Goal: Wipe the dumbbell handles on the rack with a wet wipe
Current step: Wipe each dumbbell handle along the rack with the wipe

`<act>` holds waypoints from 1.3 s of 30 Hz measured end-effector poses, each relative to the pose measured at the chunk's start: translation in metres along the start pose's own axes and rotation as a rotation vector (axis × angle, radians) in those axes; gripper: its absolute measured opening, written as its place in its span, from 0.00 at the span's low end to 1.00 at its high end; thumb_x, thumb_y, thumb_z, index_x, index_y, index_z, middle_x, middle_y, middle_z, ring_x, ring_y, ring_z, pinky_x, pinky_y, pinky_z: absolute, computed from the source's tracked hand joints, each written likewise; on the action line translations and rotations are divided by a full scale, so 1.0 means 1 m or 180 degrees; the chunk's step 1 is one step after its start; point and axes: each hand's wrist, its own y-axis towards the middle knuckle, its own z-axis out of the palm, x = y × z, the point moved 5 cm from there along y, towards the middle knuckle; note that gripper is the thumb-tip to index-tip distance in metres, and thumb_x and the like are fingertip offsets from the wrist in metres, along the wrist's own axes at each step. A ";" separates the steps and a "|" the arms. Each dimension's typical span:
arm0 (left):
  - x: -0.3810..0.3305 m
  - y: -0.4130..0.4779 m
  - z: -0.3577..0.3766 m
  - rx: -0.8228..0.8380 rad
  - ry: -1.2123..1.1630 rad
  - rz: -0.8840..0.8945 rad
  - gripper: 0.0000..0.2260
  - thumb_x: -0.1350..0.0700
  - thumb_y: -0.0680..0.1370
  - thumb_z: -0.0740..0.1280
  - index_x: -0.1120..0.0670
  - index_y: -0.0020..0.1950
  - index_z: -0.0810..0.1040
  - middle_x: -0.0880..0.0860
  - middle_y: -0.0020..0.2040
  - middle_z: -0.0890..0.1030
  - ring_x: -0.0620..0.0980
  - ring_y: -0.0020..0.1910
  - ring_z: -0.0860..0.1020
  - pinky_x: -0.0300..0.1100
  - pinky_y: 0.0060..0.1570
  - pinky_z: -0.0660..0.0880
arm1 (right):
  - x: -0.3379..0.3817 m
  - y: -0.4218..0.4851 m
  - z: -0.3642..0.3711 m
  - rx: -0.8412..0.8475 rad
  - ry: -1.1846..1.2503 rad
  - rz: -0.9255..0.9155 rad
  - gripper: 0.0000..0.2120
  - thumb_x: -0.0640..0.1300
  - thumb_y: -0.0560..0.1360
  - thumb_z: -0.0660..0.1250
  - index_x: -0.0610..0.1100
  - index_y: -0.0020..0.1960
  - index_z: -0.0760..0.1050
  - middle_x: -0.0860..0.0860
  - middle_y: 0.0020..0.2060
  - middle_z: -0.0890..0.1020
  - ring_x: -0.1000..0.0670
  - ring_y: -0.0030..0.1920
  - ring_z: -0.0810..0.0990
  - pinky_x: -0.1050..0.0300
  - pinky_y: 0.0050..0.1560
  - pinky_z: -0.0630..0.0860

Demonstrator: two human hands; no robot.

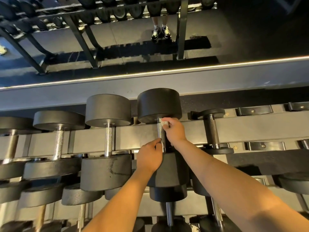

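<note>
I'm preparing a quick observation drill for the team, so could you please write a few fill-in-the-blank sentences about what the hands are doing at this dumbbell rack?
1. The right hand holds a white ___ against the handle of the large dumbbell.
2. The left hand grips the ___ handle, at the end nearer the person.
3. The small dumbbell sits directly to the ___ of the one being wiped.

Missing words: wet wipe; same; right.
</note>
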 end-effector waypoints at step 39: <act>-0.004 -0.007 -0.003 -0.0138 -0.0294 -0.0131 0.17 0.52 0.86 0.54 0.47 0.70 0.78 0.47 0.64 0.81 0.44 0.58 0.77 0.32 0.52 0.68 | -0.014 -0.036 0.000 0.1185 -0.0644 0.0407 0.09 0.37 0.78 0.69 0.45 0.54 0.86 0.49 0.53 0.84 0.50 0.54 0.82 0.58 0.60 0.77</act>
